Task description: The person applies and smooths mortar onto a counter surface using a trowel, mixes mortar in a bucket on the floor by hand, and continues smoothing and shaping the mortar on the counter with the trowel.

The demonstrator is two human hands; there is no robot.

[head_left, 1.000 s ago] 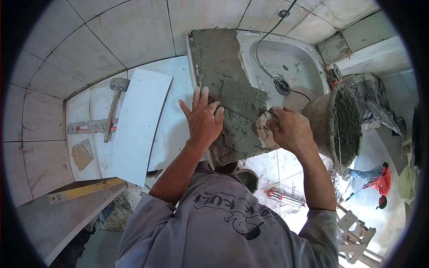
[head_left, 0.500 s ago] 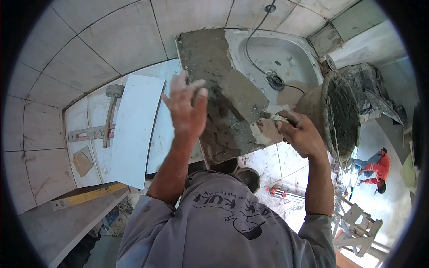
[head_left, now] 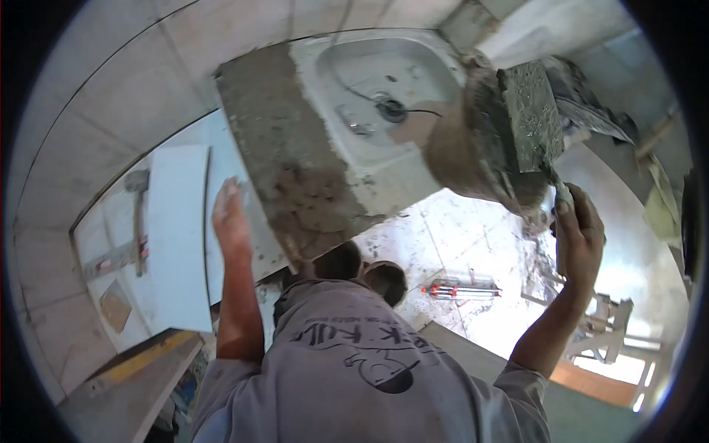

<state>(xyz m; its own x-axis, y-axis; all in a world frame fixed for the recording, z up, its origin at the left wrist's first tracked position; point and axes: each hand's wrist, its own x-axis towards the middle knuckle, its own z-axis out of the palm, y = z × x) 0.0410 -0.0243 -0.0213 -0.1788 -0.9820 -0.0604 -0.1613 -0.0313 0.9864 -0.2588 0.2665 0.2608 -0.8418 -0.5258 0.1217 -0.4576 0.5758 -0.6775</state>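
Observation:
My right hand [head_left: 578,229] is wrapped round the handle of a trowel, whose wide, mortar-smeared blade [head_left: 533,114] is tilted up over the mouth of a bucket [head_left: 452,144]. Inside the bucket is dark wet mortar, partly covered by the blade. My left hand [head_left: 231,214] is held edge-on with its fingers stretched out, nothing in it, above a white tile panel. To its right, a bed of grey mortar [head_left: 269,122] covers the counter beside a white sink [head_left: 336,81]. The mortar's near part is browner and rough.
A loose white tile [head_left: 177,236] lies on the left, with a mallet [head_left: 138,184] and a level [head_left: 111,258] past it. A yellow level [head_left: 144,362] rests below. Two dark buckets [head_left: 385,280] stand under the counter; a tile cutter [head_left: 461,291] is on the floor.
The trowel has gone from the mortar bed to the bucket on the right, its blade lifted. My left hand has moved left, off the mortar. My view has shifted right.

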